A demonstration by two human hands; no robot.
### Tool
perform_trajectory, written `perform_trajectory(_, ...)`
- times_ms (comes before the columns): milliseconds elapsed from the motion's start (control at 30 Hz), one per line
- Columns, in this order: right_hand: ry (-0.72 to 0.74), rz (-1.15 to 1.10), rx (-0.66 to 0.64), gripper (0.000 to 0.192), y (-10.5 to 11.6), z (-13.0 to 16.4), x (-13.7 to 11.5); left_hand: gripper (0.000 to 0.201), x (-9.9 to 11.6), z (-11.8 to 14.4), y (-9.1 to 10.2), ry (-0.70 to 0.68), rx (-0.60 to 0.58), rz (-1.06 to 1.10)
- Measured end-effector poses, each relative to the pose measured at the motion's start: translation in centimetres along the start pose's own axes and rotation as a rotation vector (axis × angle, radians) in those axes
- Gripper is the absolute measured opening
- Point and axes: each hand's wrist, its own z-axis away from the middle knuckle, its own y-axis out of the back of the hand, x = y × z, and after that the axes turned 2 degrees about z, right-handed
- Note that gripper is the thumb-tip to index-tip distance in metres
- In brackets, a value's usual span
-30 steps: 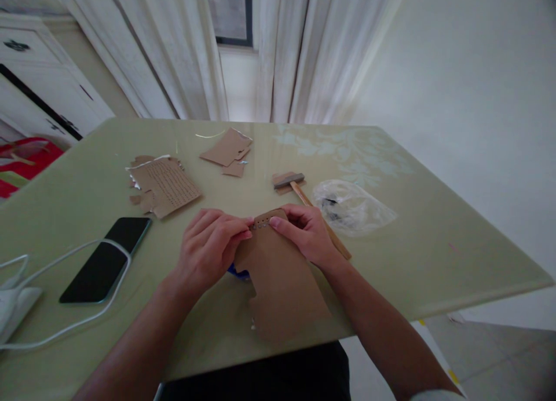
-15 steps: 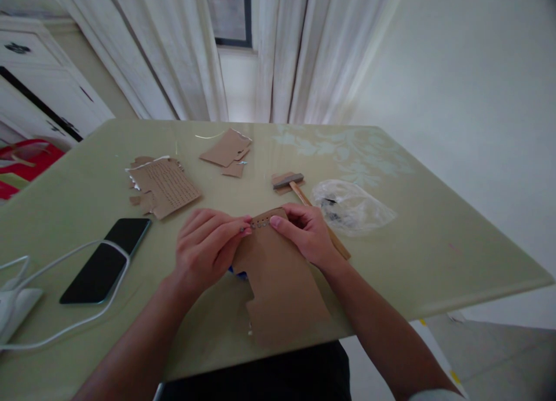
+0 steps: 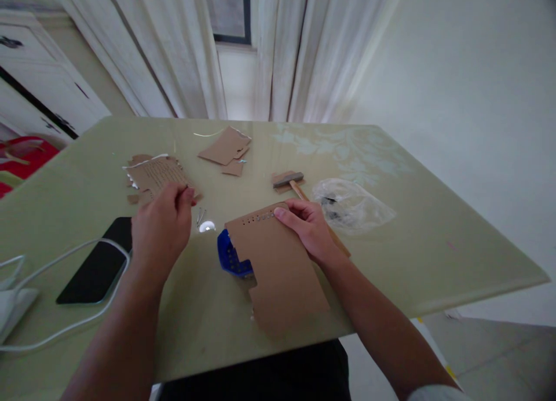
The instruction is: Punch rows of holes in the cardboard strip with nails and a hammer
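Pale green and glossy, the desk (image 3: 434, 256) carries a brown cardboard sheet (image 3: 278, 268) near its front edge, with a row of small holes along the far edge. The right hand (image 3: 306, 230) presses that edge flat, fingers on top. A blue plastic piece (image 3: 229, 256) shows from under the sheet's left side. A second ago both hands pinched the holed edge; now the left hand (image 3: 161, 230) has left it and hovers left of the sheet, fingers loosely curled, holding nothing I can make out, close to some small nails (image 3: 201, 215). Beyond the sheet lie a hammer (image 3: 292, 183), a plastic bag (image 3: 351, 207), cardboard scraps (image 3: 163, 181), and far left a phone (image 3: 102, 265).
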Motion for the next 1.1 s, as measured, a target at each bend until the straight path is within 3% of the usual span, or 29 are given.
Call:
perform_trajectory(100,0.001,-0.003,0.002,0.039,-0.1,0.0,0.1,0.033,-3.3,0.0,-1.4,0.105,-0.230,-0.247)
perform_trajectory(233,-0.008,-0.008,0.015,0.039,-0.1,0.0,0.2,0.033,-4.6,0.4,-2.6,0.224,-0.397,-0.300)
perform_trajectory(400,0.003,0.008,0.026,0.040,0.0,0.0,0.3,0.031,-4.2,0.5,-3.0,0.219,-0.444,-0.257)
perform_trajectory(600,-0.041,-0.040,0.052,0.039,0.1,0.0,0.3,0.027,-4.7,0.6,-3.1,0.165,-0.385,-0.216)
perform_trajectory(700,-0.069,-0.134,0.044,0.037,0.1,0.0,0.3,0.022,-3.2,0.3,-2.7,0.111,-0.301,-0.130)
perform_trajectory(800,-0.105,-0.230,-0.001,0.039,0.2,-0.1,0.3,0.023,0.4,0.3,-1.8,-0.001,-0.197,0.194)
perform_trajectory(933,-0.113,-0.287,-0.066,0.040,0.3,-0.1,0.2,0.018,5.3,1.5,-0.4,-0.291,-0.243,0.639)
perform_trajectory(1000,-0.117,-0.299,-0.088,0.041,0.3,-0.1,0.1,0.018,6.4,2.0,-0.1,-0.383,-0.236,0.690)
perform_trajectory(1100,-0.126,-0.316,-0.105,0.041,0.4,0.0,0.0,0.017,6.8,2.4,-0.1,-0.394,-0.197,0.696)
